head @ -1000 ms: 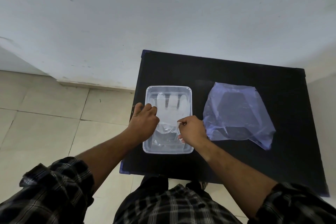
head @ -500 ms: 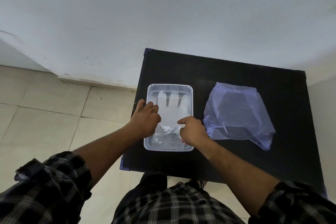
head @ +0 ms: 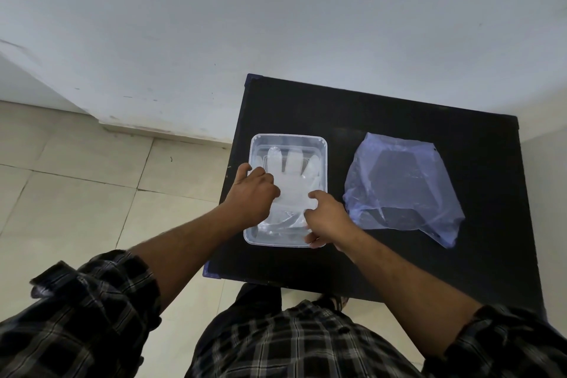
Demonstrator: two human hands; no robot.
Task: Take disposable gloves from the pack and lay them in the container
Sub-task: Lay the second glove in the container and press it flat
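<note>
While the right hand [head: 326,218] rests curled on the near right rim of the clear container [head: 324,159], apparently steadying it, the left hand [head: 253,193] presses fingers down on a translucent glove [head: 291,181], likely flattening it. Farther right on the black bench [head: 352,113] lies the bluish pack [head: 399,187], untouched.

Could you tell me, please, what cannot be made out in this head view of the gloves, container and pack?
- How many gloves lie in the container: the clear film layers overlap.
- The glove's cuff: the left hand and right hand cover it.
- Whether either hand pinches the film: the fingertips are hidden.
- What remains in the pack: its wrinkled bluish plastic obscures the contents.
- The table's near right corner: a sleeve hides it.
</note>
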